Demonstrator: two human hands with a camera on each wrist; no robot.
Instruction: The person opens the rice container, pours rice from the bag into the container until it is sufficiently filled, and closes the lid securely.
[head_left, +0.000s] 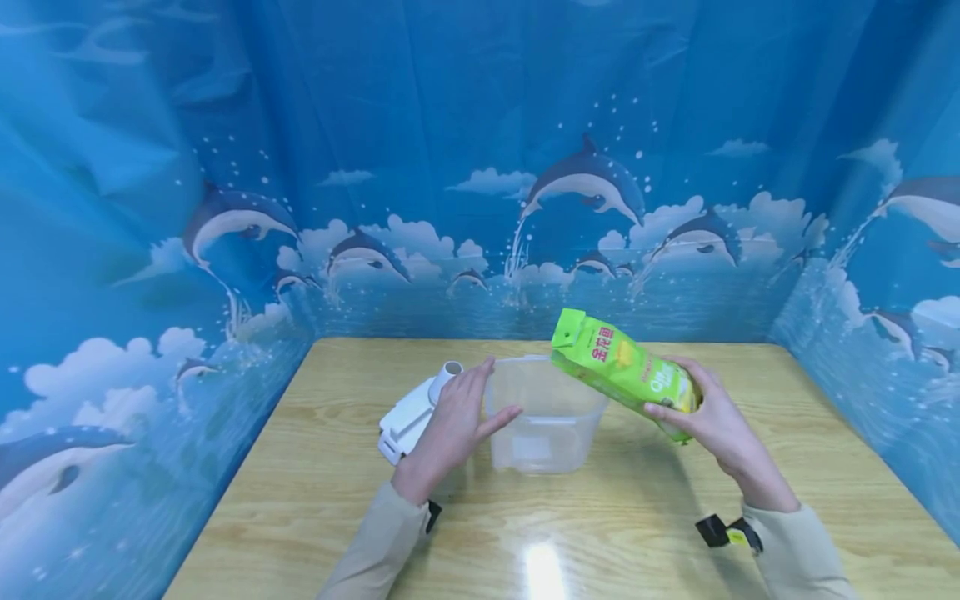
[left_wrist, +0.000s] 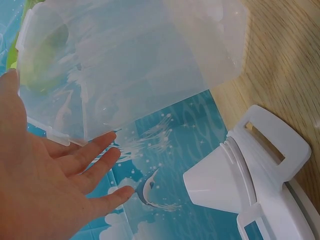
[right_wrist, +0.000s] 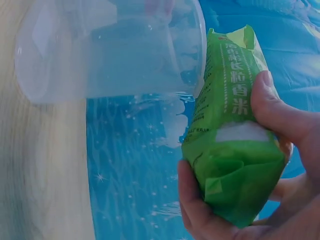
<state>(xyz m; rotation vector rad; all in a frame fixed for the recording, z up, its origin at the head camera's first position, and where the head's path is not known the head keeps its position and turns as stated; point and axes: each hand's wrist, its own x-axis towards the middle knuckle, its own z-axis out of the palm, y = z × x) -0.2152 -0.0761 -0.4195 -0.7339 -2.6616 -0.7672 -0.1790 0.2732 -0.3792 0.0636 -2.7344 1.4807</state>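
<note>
Tilting green bag [head_left: 626, 371] over container [head_left: 546, 417] rim; right hand [head_left: 712, 417] holding.

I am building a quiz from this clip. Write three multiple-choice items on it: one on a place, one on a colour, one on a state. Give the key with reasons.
1. Where does the white lid lie?
A. On the table, on the left of the clear container
B. Inside the clear container
C. Under the bag

2. What colour is the bag in the right hand?
A. Red
B. Green
C. Black

3. How is the left hand?
A. Clenched in a fist away from everything
B. Gripping the lid
C. Open, fingers straight against the clear container

Key:
1 A, the head view shows the lid flat on the table beyond the left hand.
2 B, head and right wrist views show a green pack.
3 C, the left wrist view shows spread fingers at the container's rim.
</note>
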